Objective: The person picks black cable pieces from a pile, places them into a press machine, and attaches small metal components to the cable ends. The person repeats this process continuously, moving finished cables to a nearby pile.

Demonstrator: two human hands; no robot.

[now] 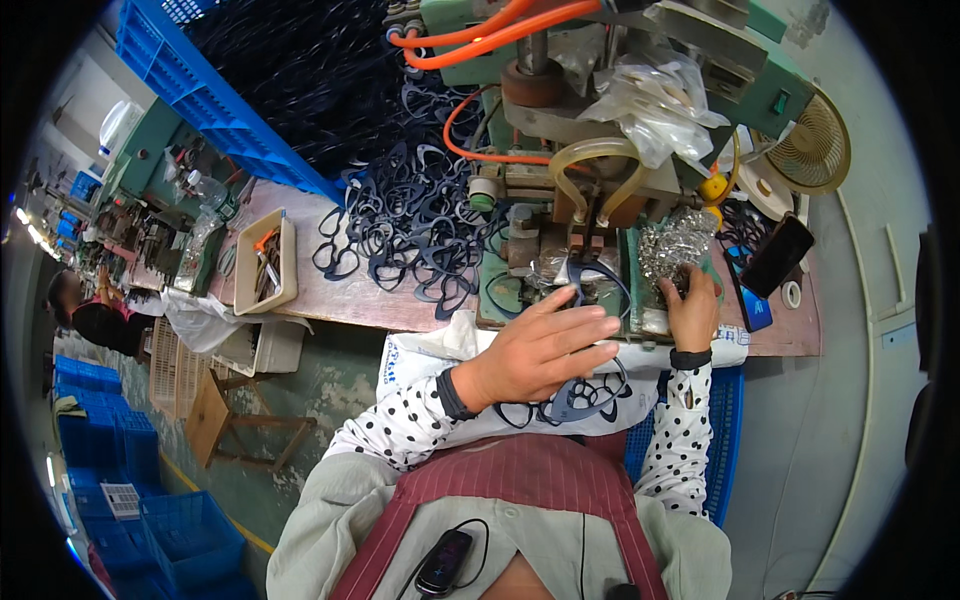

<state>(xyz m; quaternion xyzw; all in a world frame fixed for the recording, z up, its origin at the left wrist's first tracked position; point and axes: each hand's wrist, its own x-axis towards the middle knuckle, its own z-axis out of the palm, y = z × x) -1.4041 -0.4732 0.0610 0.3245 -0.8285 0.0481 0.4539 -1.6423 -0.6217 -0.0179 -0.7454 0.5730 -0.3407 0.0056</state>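
Observation:
My left hand (545,350) is in front of the press, its fingers stretched out toward the right. Its upper fingertip is at the edge of a dark eyeglass frame (602,272) under the press's tool head. Below this hand, another dark eyeglass frame (588,402) lies over several more on a white sack across my lap; whether the hand touches it is hidden. My right hand (693,312) reaches to a heap of small shiny metal parts (672,240) in a green tray beside the press. Its fingers are curled down together, and anything between them is too small to name.
Loose dark eyeglass frames (400,225) are heaped left of the press, before a blue crate (225,105) full of dark pieces. A cream bin (266,262) holds tools. Phones (778,256) and a fan (808,145) stand right. Orange hoses (490,35) hang above. Another person sits far left.

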